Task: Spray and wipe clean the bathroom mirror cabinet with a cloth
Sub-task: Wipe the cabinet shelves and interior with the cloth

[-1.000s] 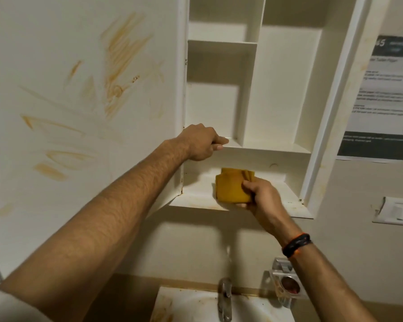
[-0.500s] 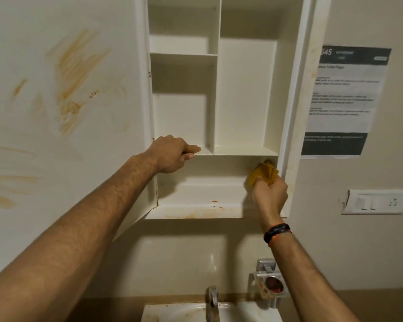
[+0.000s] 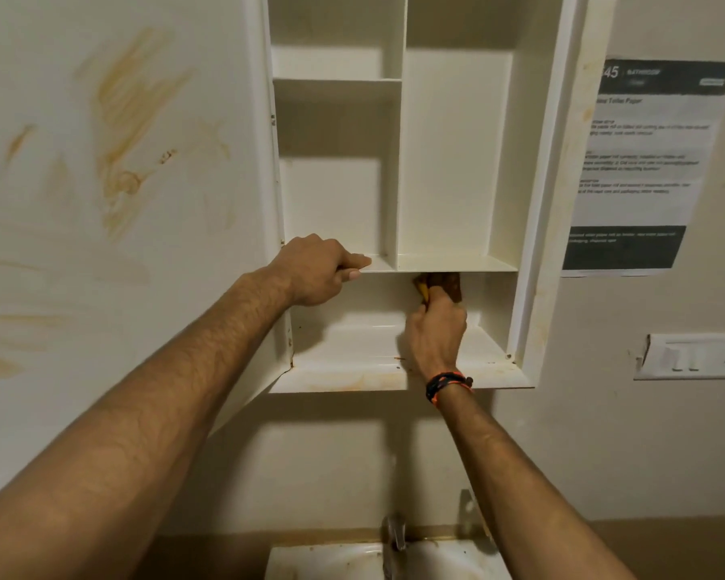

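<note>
The white mirror cabinet (image 3: 448,161) hangs open on the wall, its shelves bare. Its door (image 3: 122,182) swings out to the left, and the inner face carries orange-brown smears. My left hand (image 3: 319,270) grips the front edge of the middle shelf (image 3: 457,262). My right hand (image 3: 436,332) reaches into the bottom compartment and holds a folded yellow cloth (image 3: 440,282) against the back wall, just under the middle shelf. Most of the cloth is hidden by my fingers and shadow. The bottom ledge (image 3: 352,378) shows faint orange stains along its front.
A printed notice (image 3: 645,161) is stuck on the wall right of the cabinet, with a switch plate (image 3: 691,362) below it. Under the cabinet sit a tap (image 3: 394,533) and a stained white basin (image 3: 331,563).
My right hand has carried the cloth from the right end of the bottom compartment leftward and up, to the back wall under the shelf. My left hand stays on the shelf edge.
</note>
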The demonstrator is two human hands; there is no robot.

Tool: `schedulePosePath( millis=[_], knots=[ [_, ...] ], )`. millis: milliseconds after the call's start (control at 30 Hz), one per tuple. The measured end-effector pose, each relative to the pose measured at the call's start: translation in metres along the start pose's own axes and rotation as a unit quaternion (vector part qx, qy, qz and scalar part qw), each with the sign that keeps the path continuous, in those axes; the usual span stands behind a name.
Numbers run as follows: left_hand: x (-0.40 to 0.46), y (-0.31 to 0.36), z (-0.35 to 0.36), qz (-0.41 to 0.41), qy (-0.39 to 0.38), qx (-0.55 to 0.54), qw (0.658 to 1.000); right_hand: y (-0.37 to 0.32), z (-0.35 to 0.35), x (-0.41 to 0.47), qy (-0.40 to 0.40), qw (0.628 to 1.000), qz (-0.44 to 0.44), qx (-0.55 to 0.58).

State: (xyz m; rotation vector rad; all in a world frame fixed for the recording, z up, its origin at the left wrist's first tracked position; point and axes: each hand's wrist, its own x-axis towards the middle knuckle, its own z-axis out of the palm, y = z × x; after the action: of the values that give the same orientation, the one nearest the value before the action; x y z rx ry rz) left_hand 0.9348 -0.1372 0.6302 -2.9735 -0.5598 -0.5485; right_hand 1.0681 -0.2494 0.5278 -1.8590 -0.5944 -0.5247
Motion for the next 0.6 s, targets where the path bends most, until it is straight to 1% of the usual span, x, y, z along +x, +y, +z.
schedulePosePath(
  millis=[167,300,433,500,600],
  knots=[
    [0.0,0.002,-0.001,0.003,-0.003,0.005,1.0,-0.009,0.009,-0.007,-0.047,0.992,-0.109,-0.044],
    [-0.001,0.002,-0.002,0.006,0.005,0.01,1.0,-0.018,0.017,-0.01,-0.09,0.978,-0.167,-0.092],
    [0.0,0.005,-0.007,0.002,-0.001,0.008,1.0,-0.035,0.024,-0.021,-0.152,0.955,-0.238,-0.093],
    [0.0,0.005,-0.009,0.002,-0.009,0.004,1.0,-0.045,0.03,-0.027,-0.17,0.947,-0.26,-0.087],
    [0.0,0.005,-0.01,0.0,-0.016,-0.005,1.0,-0.052,0.038,-0.032,-0.178,0.943,-0.264,-0.09]
  ],
)
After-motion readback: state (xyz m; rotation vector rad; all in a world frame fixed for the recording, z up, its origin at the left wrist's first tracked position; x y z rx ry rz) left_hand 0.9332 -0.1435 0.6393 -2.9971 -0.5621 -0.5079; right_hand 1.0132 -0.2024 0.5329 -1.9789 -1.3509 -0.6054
